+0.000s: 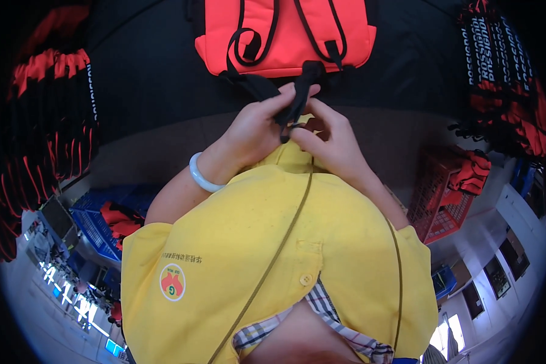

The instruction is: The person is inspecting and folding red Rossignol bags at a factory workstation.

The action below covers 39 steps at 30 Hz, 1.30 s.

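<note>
A person in a yellow shirt (pixel 273 242) looks down at both bare hands, held close together just above the chest. An orange backpack (pixel 285 33) with black trim lies flat on a dark bench (pixel 139 79) ahead, its shoulder straps facing up. One black webbing strap (pixel 306 82) runs from the backpack's lower edge down into the hands.

The left hand (pixel 257 130), with a pale bangle (pixel 201 176) on its wrist, has its grip pressed together on the strap, thumb and fingers pinching it from the side. The right hand (pixel 330 142) meets it, fingertips pinching the strap's free end, where a small dark fitting seems to sit; that detail is too small to make out.

As a judgement, the strap work is mid-way: the strap is in hand but not yet released, and the second shoulder strap (pixel 245 45) lies untouched on the backpack.

Stacks of black-and-red bags (pixel 509 79) sit at right, and more (pixel 51 121) at left. A red crate (pixel 445 194) and a blue crate (pixel 97 221) stand lower down.
</note>
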Motion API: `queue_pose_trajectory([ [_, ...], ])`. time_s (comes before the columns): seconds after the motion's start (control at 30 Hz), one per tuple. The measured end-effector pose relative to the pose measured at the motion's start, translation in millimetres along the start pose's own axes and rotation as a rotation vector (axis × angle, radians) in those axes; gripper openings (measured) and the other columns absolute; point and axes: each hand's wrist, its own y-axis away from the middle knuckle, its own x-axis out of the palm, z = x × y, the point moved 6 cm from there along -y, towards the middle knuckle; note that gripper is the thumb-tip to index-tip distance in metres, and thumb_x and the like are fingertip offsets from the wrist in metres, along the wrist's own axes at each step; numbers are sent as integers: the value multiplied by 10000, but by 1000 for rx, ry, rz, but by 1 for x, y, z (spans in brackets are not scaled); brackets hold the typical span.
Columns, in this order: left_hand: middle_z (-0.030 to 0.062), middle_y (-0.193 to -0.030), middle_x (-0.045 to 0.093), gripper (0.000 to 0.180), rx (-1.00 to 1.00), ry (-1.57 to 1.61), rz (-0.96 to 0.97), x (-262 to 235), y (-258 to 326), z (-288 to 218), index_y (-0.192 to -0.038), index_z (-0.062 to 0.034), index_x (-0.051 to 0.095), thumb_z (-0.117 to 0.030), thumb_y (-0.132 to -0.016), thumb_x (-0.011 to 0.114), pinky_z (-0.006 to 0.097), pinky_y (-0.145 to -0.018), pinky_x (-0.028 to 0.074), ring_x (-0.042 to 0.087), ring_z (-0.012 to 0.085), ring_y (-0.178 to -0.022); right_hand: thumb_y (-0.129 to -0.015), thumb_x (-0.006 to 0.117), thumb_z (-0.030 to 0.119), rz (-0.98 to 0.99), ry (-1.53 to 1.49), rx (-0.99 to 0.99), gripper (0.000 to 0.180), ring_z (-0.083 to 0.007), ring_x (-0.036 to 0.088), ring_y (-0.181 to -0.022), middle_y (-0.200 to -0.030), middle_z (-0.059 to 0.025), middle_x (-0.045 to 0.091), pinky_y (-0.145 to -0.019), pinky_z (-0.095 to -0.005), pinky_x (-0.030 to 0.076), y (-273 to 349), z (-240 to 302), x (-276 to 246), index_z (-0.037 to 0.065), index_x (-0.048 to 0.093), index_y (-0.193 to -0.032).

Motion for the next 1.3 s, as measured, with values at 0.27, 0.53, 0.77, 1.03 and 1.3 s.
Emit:
queue_pose_trajectory([
  [0.27,204,-1308,519,379,469,-114,-234,-67,53,-90,-1259,6,492,-258,-1018,366,451,-989,453,505,342,-1240,-837,545,57,-437,-515,58,104,-140,568,-617,-790,-90,603,-535,-247,461,4,-58,-93,-10,569,-914],
  [0.53,3,-658,447,91,848,170,-1059,-376,338,-182,-793,-77,520,-82,-848,592,356,-710,460,460,156,-609,-876,541,140,-1287,-845,222,239,-172,581,-783,-964,-83,588,-655,-305,469,138,-247,-312,24,514,-1084],
  [0.77,172,-1217,549,545,760,-989,-1450,-280,223,-126,-1281,-39,461,-118,-815,734,321,-921,457,543,229,-1128,-903,622,331,-584,-169,264,419,-122,630,-768,-1025,-90,658,-647,-217,484,25,-165,-182,17,546,-1169],
  [1.03,130,-1001,688,609,31,-701,-853,-174,9,-94,-1048,3,631,-573,-929,473,278,-750,514,691,199,-880,-912,623,374,-529,-285,357,310,-60,554,-554,-713,-19,634,-493,-172,401,-79,-168,-137,65,606,-897],
  [1.3,124,-1039,673,340,148,-540,-603,-183,-13,-77,-1119,13,580,-263,-924,620,264,-808,536,676,187,-969,-966,557,306,-365,-354,272,296,-69,499,-575,-648,15,531,-551,-209,402,-52,-177,-151,36,615,-858],
])
